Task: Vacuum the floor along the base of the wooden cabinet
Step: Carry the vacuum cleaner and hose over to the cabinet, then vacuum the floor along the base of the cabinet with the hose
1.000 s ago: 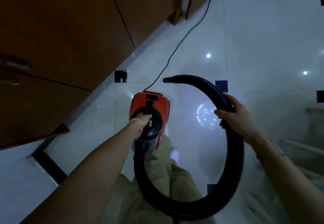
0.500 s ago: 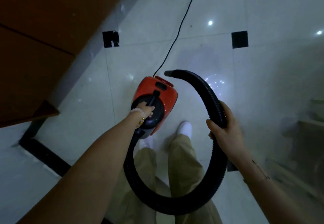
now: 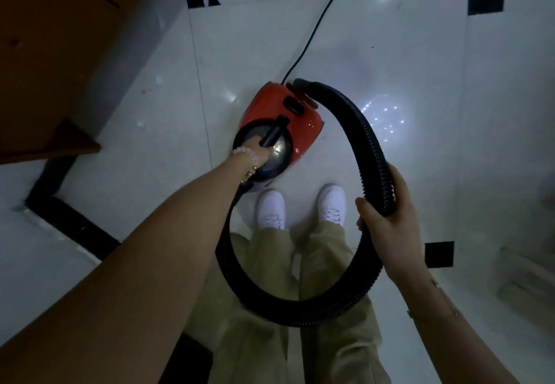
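Left hand (image 3: 258, 151) grips the vacuum (image 3: 280, 125); right hand (image 3: 387, 218) clutches the hose (image 3: 371, 146). Cabinet (image 3: 45, 62) at ten o'clock: its base looks untouched.

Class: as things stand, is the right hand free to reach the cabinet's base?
Probably not: the right hand is wrapped around the hose, and the cabinet stands on the far left, beyond the vacuum and left hand.

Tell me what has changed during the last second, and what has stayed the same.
The view tilted down: the cabinet slid to the upper left edge, and both white shoes came into sight. The vacuum now hangs nearer the feet. No grip changed: the left hand still holds the vacuum's handle, the right hand still holds the hose, and the nozzle is still off the floor.
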`<control>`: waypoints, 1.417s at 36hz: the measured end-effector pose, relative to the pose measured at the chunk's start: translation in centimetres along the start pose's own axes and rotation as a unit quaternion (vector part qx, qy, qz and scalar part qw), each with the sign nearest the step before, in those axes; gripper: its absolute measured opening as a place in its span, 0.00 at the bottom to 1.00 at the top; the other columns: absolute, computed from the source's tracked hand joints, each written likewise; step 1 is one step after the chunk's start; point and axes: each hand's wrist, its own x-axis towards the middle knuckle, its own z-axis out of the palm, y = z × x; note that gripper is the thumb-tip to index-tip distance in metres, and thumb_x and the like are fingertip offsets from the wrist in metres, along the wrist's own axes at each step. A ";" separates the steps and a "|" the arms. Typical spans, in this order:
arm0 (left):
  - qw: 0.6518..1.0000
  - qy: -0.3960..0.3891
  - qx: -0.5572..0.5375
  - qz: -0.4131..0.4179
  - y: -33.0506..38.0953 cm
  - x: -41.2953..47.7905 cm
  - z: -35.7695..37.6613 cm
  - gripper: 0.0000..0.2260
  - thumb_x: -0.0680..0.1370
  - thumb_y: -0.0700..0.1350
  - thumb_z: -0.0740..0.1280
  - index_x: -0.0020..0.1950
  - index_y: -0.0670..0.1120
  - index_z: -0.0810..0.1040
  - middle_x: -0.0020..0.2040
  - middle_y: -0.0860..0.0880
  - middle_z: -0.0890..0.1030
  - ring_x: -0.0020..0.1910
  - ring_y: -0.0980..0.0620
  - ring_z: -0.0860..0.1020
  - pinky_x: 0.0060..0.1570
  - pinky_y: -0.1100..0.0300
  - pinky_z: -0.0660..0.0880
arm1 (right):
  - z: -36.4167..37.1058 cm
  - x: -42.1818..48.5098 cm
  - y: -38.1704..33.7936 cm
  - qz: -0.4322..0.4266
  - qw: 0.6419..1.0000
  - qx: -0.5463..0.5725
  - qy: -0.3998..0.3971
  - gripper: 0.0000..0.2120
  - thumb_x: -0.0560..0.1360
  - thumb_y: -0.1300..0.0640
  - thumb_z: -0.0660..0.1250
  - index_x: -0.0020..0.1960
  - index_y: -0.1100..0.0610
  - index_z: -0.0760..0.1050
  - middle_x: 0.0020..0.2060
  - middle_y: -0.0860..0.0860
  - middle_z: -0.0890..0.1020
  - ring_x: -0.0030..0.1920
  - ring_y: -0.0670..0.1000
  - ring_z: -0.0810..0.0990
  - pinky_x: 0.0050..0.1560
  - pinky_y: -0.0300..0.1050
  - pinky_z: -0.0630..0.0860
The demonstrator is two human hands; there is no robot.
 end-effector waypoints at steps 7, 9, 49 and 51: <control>1.000 0.006 0.018 0.016 -1.6 -1.4 -0.1 0.19 0.80 0.43 0.57 0.71 0.40 0.67 0.67 0.37 0.73 0.63 0.39 0.74 0.60 0.53 0.72 | 1.5 -0.9 -1.2 -0.003 1.000 0.024 0.005 0.30 0.73 0.66 0.65 0.69 0.43 0.64 0.47 0.52 0.80 0.36 0.57 0.78 0.40 0.53 0.79; 1.000 -0.001 0.007 0.020 -2.1 -1.7 -0.1 0.20 0.80 0.42 0.57 0.72 0.40 0.65 0.69 0.37 0.71 0.65 0.39 0.73 0.62 0.53 0.71 | 1.8 -0.9 -1.5 -0.008 1.000 0.024 -0.006 0.31 0.74 0.67 0.65 0.71 0.46 0.63 0.46 0.49 0.79 0.35 0.52 0.78 0.39 0.49 0.79; 0.877 0.091 0.433 0.189 6.6 7.8 3.6 0.38 0.78 0.60 0.55 0.78 0.40 0.45 0.80 0.43 0.48 0.79 0.46 0.49 0.76 0.50 0.52 | -1.2 7.8 -1.5 0.025 0.998 0.064 -0.002 0.15 0.73 0.66 0.67 0.58 0.57 0.72 0.36 0.57 0.76 0.29 0.49 0.78 0.33 0.38 0.77; 0.865 0.081 0.462 0.179 6.7 8.3 3.4 0.38 0.78 0.62 0.54 0.78 0.39 0.45 0.80 0.42 0.47 0.79 0.46 0.48 0.76 0.50 0.52 | -1.4 8.1 -1.4 0.025 0.997 0.067 -0.007 0.15 0.73 0.66 0.67 0.58 0.57 0.72 0.36 0.57 0.76 0.29 0.49 0.78 0.33 0.38 0.76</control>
